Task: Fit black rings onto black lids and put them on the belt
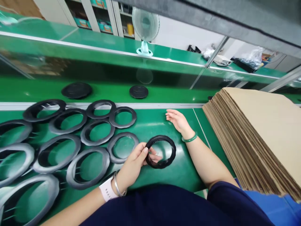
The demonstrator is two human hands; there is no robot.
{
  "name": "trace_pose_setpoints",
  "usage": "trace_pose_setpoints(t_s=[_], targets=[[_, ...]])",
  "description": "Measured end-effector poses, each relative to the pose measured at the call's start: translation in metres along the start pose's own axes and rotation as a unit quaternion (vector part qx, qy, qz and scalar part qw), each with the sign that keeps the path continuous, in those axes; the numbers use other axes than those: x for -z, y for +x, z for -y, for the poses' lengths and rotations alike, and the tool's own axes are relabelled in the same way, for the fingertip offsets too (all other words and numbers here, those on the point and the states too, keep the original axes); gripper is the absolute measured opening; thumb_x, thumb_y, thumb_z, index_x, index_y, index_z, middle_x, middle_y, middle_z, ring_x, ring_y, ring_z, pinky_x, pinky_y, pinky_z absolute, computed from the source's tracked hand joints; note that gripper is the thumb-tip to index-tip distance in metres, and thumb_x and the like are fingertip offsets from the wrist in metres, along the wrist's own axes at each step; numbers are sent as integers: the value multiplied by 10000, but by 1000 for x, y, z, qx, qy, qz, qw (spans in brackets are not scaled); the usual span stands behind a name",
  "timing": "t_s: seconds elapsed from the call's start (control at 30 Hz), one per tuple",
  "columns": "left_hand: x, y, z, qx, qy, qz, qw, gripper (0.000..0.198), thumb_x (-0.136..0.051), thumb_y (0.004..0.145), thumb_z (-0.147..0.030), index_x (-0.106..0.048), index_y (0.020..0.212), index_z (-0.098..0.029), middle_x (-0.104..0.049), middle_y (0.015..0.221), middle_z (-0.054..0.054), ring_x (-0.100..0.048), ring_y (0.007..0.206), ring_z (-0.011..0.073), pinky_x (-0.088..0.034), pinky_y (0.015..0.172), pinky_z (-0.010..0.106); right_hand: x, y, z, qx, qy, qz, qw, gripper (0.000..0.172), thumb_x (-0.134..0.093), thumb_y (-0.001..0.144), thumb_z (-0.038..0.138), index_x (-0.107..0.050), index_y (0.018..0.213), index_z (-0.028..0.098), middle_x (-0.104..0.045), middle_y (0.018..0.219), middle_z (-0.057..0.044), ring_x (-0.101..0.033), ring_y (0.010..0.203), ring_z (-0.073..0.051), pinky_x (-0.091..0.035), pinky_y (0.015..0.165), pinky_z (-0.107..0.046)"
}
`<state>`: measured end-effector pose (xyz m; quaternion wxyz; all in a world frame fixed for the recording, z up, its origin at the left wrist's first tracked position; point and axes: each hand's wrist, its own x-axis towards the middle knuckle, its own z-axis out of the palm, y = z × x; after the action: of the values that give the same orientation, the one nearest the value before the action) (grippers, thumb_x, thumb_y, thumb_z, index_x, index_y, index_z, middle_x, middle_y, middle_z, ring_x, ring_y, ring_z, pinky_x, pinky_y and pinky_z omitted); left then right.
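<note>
My left hand (133, 163) is closed on the near-left rim of a glossy black ring (173, 150), thumb on top and fingers behind. The ring is held tilted above the green table, and those fingers show through its middle; whether a clear pane fills it I cannot tell. Apart from the ring, my right hand (180, 123) is raised over the table with its fingers stretched out and nothing in it. Left of my left hand lie several larger dark-grey rings (107, 157), some touching or overlapping.
A tall stack of cardboard sheets (265, 119) stands on the right. Beyond the metal rail (150, 105), two black round discs (138, 91) lie on a green strip. Behind that run a clear panel and a shelf with a small fan (144, 47).
</note>
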<state>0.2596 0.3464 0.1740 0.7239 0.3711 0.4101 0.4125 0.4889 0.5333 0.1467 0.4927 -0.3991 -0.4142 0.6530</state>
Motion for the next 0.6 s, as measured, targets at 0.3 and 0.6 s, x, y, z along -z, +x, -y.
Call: trace_pose_setpoints(t_s=[0.3, 0.6], targets=[[-1, 5, 1, 38, 19, -11, 999, 373, -488, 971, -549, -532, 1061, -190, -623, 1093, 73, -669, 1006, 249, -558, 849, 347, 1, 2, -3, 14, -51, 9, 999, 414, -835, 693, 407, -685, 1012, 190, -690, 921, -35, -635, 783, -150, -544, 761, -283], [6, 14, 18, 45, 5, 27, 999, 1023, -860, 698, -396, -207, 1469, -239, -585, 1316, 160, -592, 1197, 306, -483, 1021, 420, -4, 14, -14, 70, -265, -65, 960, 245, -635, 967, 333, -626, 1109, 133, -661, 1015, -64, -651, 865, -179, -564, 828, -372]])
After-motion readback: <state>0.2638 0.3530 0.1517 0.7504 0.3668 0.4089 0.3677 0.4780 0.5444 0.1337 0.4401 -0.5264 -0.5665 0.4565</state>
